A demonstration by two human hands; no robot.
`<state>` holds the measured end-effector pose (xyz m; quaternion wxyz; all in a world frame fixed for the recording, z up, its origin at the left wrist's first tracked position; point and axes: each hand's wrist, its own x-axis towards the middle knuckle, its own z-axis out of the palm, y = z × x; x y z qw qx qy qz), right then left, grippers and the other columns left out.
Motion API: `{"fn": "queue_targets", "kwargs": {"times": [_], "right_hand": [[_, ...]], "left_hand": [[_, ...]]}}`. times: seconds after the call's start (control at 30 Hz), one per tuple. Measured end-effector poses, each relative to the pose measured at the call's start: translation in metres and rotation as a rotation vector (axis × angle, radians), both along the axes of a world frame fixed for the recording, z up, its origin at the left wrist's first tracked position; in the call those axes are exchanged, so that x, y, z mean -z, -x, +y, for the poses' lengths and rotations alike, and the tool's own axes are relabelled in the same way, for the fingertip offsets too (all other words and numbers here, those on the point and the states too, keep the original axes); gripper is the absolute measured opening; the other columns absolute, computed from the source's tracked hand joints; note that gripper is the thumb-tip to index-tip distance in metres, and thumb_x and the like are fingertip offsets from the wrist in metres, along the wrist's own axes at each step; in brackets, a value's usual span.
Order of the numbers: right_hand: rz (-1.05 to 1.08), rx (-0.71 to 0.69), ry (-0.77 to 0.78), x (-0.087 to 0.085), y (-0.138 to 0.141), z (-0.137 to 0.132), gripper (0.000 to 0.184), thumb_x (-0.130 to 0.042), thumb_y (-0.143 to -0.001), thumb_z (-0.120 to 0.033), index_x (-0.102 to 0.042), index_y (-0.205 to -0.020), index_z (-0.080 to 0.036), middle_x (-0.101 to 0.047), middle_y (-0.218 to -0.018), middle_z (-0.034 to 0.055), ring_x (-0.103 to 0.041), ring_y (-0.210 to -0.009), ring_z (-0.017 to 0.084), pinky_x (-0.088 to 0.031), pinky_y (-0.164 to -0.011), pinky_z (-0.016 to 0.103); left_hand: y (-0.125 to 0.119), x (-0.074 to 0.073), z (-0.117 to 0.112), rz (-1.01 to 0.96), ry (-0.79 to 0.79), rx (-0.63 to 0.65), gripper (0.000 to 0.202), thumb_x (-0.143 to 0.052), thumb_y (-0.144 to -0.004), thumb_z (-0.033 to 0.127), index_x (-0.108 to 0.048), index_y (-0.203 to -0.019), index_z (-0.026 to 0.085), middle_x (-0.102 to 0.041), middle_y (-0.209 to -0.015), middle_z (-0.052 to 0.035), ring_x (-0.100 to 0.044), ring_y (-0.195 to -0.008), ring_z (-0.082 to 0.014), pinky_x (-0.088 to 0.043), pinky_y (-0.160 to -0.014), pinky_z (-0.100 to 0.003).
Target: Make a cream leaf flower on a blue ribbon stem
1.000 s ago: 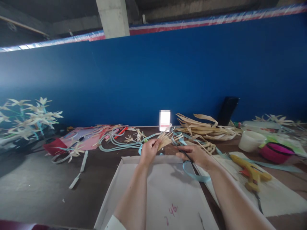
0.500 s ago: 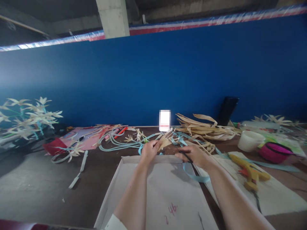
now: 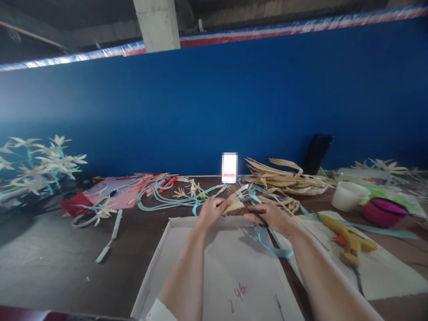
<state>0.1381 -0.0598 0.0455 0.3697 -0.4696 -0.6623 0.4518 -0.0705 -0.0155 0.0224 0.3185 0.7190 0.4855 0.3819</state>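
My left hand (image 3: 211, 212) is closed, thumb against forefinger, on a pale strip of dried corn husk (image 3: 236, 203) above the far rim of a white box lid (image 3: 240, 263). The husk points away and to the right. Just to its right, my right hand (image 3: 271, 218) has its fingers curled round a slim dark tool (image 3: 258, 216). Most of that tool is hidden in the palm, so its kind cannot be made out. A light blue ribbon (image 3: 276, 250) loops below my right hand, over the lid's right edge.
A yellow glue gun (image 3: 351, 240) lies on paper at right, near a white cup (image 3: 350, 196) and a pink container (image 3: 384, 211). Dried husks (image 3: 287, 178) and blue cords (image 3: 150, 203) lie behind my hands. Husk flowers (image 3: 43, 162) stand left. A blue panel (image 3: 214, 107) rises behind.
The husk strip has turned slightly in my left hand and shows more of its pale side. My right hand stays almost in place; the ribbon loop below it has shifted slightly.
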Motion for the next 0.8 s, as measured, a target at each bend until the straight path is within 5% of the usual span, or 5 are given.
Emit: {"fn": "queue_targets", "kwargs": {"times": [0.2,0.4,0.6,0.8], "right_hand": [[-0.031,-0.047,0.014,0.001,-0.004,0.001,0.042,-0.065,-0.07,-0.041,-0.07,-0.103,-0.016,-0.064,-0.072,0.0029,-0.056,-0.065,0.017,-0.042,-0.056,0.027],[0.014,0.155,0.053,0.013,-0.003,0.011,0.042,-0.07,-0.064,-0.04,-0.071,-0.099,-0.015,-0.055,-0.051,-0.0017,-0.048,-0.048,0.012,-0.035,-0.046,0.024],[0.262,0.365,0.033,0.013,-0.001,0.015,0.055,-0.073,-0.06,-0.043,-0.067,-0.107,-0.015,-0.065,-0.066,0.0036,-0.059,-0.061,0.018,-0.045,-0.054,0.028],[0.317,0.272,0.033,0.019,0.011,0.018,0.053,-0.076,-0.055,-0.032,-0.064,-0.104,-0.015,-0.061,-0.062,-0.0005,-0.054,-0.056,0.014,-0.04,-0.049,0.024]], "left_hand": [[0.0,-0.001,-0.002,-0.039,0.033,0.005,0.047,-0.045,-0.077,0.057,-0.07,-0.085,0.018,-0.054,-0.051,0.0028,-0.047,-0.05,-0.0105,-0.031,-0.049,-0.019],[-0.002,0.001,-0.001,0.056,-0.045,0.017,0.048,-0.042,-0.079,0.056,-0.068,-0.074,0.016,-0.054,-0.054,0.0017,-0.046,-0.055,-0.0108,-0.029,-0.051,-0.02],[-0.007,0.004,-0.001,0.086,-0.113,0.002,0.041,-0.044,-0.08,0.049,-0.069,-0.083,0.017,-0.059,-0.065,0.0002,-0.049,-0.062,-0.012,-0.031,-0.054,-0.021],[-0.018,0.004,-0.007,0.021,-0.126,0.033,0.03,-0.05,-0.078,0.04,-0.068,-0.078,0.016,-0.062,-0.069,-0.002,-0.05,-0.064,-0.0128,-0.034,-0.057,-0.021]]}}
